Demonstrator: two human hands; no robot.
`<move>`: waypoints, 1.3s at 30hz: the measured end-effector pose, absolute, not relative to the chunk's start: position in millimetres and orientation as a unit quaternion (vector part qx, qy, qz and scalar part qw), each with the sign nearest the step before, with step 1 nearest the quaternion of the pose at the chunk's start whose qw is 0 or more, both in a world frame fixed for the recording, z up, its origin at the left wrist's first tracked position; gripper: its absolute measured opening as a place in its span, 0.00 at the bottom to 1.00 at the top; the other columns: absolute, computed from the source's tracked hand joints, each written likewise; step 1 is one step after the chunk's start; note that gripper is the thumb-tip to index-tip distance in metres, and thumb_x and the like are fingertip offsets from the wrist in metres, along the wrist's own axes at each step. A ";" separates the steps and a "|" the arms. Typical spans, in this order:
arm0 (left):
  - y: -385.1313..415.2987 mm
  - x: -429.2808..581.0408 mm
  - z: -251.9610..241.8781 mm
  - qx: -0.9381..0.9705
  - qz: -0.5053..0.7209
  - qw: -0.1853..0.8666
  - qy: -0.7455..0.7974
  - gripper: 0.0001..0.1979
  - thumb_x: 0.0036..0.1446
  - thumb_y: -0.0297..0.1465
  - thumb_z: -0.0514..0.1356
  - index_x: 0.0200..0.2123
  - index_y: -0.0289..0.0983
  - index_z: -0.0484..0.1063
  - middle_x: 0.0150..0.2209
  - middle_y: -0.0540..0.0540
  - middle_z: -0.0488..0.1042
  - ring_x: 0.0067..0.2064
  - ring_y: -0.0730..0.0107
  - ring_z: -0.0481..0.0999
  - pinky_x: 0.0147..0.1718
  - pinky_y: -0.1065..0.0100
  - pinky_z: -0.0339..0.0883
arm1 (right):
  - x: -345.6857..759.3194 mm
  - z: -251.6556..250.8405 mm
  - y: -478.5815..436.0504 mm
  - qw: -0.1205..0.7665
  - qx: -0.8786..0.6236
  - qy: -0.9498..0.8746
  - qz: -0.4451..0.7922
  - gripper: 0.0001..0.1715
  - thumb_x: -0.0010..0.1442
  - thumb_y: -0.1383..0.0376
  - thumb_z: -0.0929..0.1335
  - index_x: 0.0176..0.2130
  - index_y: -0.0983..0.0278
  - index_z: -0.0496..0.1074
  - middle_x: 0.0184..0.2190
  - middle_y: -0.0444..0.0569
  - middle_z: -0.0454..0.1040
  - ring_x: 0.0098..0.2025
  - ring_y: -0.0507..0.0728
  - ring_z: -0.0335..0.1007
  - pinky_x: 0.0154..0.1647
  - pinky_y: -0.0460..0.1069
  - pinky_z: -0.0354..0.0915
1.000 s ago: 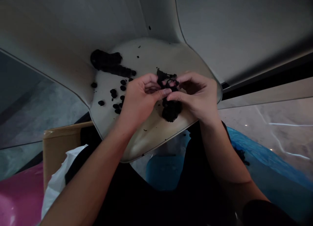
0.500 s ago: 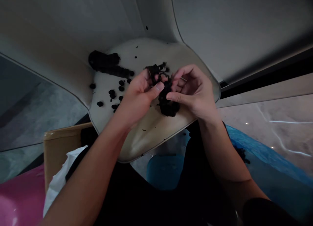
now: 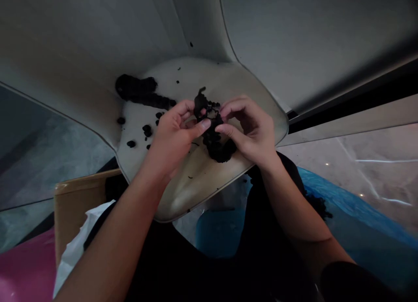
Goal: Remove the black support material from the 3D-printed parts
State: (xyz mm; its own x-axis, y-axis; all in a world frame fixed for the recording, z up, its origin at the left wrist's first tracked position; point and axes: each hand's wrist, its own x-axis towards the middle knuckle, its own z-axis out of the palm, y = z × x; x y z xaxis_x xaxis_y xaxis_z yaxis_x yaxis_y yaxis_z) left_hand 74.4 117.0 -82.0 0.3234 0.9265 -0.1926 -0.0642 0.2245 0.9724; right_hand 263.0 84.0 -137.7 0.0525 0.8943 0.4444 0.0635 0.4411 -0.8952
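Between my two hands is a black, knotted yarn-like piece [image 3: 214, 145], with thin loops at its top and a thicker, ridged lower part hanging over the pale seat. My left hand [image 3: 178, 132] pinches its upper left part between thumb and fingers. My right hand [image 3: 250, 128] is closed at its right side, thumb against the fingertips. Dark surfaces hide the exact material and where the fingertips meet it. A longer black coiled bundle [image 3: 140, 91] lies at the back left of the seat. Several small black oval lumps [image 3: 146, 130] are scattered beside my left hand.
The pale padded seat [image 3: 183, 197] has dark scraps on it and high grey backs behind. At the lower left stand a cardboard box [image 3: 70, 210] and a pink object [image 3: 29, 263]. Blue plastic [image 3: 352, 206] is at the right, and a blue container [image 3: 220, 232] is below.
Both hands have shifted slightly left with the black piece, coming a little closer together. The loops at its top have changed shape, and one end now sticks up. The view has moved slightly.
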 end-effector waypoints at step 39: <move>95.2 86.9 -53.6 0.527 0.387 0.671 0.349 0.07 0.69 0.30 0.73 0.35 0.39 0.81 0.39 0.51 0.84 0.48 0.66 0.85 0.50 0.67 0.77 | 277.1 -122.1 87.2 0.748 -0.302 -0.257 0.532 0.18 0.58 0.66 0.84 0.38 0.52 0.76 0.37 0.44 0.77 0.40 0.58 0.70 0.51 0.54 0.74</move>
State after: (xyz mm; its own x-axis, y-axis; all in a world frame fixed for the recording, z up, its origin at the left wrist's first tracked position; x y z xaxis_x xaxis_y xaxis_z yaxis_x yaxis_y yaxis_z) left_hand 86.9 95.2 -53.6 0.4565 0.8877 -0.0607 -0.1504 0.1443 0.9780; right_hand 277.1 87.2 -122.1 0.3013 0.9515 0.0620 -0.6412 0.2503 -0.7254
